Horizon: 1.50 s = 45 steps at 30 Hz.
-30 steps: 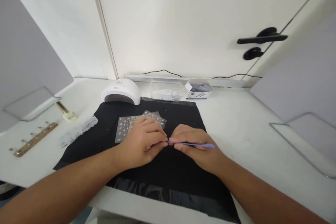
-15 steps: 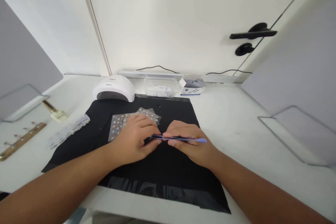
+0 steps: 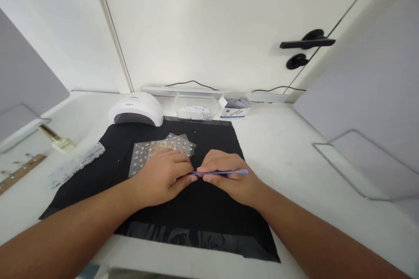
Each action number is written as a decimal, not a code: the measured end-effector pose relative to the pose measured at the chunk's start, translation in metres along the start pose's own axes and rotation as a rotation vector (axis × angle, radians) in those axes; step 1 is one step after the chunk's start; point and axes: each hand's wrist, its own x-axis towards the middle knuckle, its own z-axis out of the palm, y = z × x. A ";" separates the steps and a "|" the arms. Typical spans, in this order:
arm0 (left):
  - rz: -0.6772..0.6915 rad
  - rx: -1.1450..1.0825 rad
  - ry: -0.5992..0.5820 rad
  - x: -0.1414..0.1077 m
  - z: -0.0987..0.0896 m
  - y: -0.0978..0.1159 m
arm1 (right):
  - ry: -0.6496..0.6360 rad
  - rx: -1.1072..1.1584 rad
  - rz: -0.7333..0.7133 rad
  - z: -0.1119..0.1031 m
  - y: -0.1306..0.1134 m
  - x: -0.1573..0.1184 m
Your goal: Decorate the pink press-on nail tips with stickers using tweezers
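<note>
A thin purple tweezer-like tool (image 3: 242,172) lies level across both hands above the black mat (image 3: 196,209). Its wide end rests by my right hand (image 3: 231,174), whose thumb and fingers are closed on it. My left hand (image 3: 166,176) pinches the tool's narrow end, fingertips close to those of the right. Whatever else the left fingertips may hold is too small to tell. Clear sticker sheets (image 3: 140,154) with small orange and white patterns lie overlapping on the mat, partly hidden behind my left hand.
A white nail lamp (image 3: 135,107), a clear tray of white packets (image 3: 196,111) and an alcohol pad box (image 3: 234,107) stand at the back. On the left lie a polish bottle (image 3: 63,144), a clear strip pack (image 3: 77,163) and a wooden rack (image 3: 22,172). Wire stands flank the table.
The whole view has shifted, so everything sits slightly farther left. The hands have drawn a little closer together, and the tool looks thinner, its two arms nearer each other.
</note>
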 end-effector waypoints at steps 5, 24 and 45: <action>0.028 0.025 -0.008 0.000 0.001 -0.001 | -0.005 0.022 0.009 0.000 0.002 -0.001; 0.015 0.017 -0.037 -0.001 0.000 0.001 | -0.049 -0.117 -0.007 -0.001 0.001 0.001; 0.050 0.003 -0.056 0.000 -0.003 0.001 | -0.044 -0.085 -0.069 0.000 0.000 0.002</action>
